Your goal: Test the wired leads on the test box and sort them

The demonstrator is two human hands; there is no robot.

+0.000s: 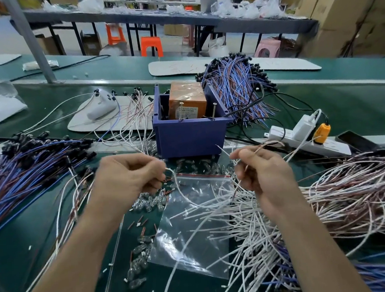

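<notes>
left hand pinches white lead | right hand pinches thin wire | test box behind

Power strip and dark phone at the bench's right edge, clear zip bag toward its front edge, glass bulbs beside it, orange stools behind.

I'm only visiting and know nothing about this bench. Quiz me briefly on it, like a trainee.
1. True or false: the orange box sits inside the blue bin.
2. Which hand pinches a lead? A left hand, B right hand, C both.
3. Fill in: the orange plug sits in the white power ____.
Key: 1 true; 2 C; 3 strip.
</notes>
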